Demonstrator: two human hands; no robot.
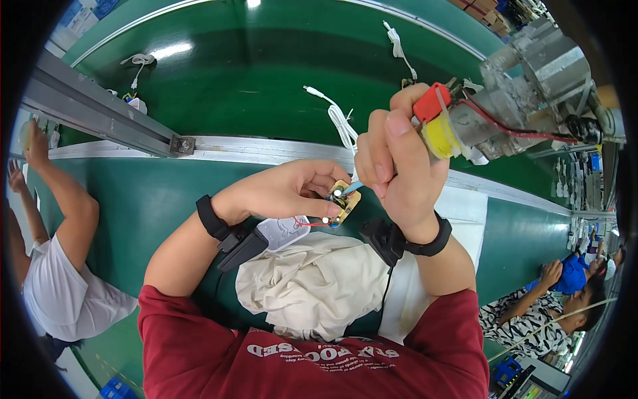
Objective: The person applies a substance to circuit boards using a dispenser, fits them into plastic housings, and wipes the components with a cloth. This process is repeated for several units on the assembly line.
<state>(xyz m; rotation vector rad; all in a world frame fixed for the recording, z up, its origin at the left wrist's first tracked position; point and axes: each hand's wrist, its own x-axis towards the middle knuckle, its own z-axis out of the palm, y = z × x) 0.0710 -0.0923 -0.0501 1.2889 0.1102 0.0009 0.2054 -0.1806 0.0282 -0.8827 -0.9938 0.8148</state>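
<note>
My left hand point(286, 189) pinches a small tan circuit board point(351, 199) with round components, holding it tilted over the bench. Red wires run from the board to an open white plastic housing point(284, 234) beside my left wrist. In my right hand point(405, 166) is the yellow-taped end of a grey glue dispenser point(485, 123) with a red switch on it. Its thin blue nozzle point(355, 187) points down at the board and appears to touch it. A coiled white cable point(342, 126) lies just beyond the board; where it ends is hidden by my hands.
Crumpled cream cloth point(306, 282) lies before me, with a white sheet point(465, 219) to its right. A metal rail point(232, 147) separates my bench from a green conveyor belt point(266, 80) carrying other white-cabled units point(139, 61). People point(70, 266) work on both sides.
</note>
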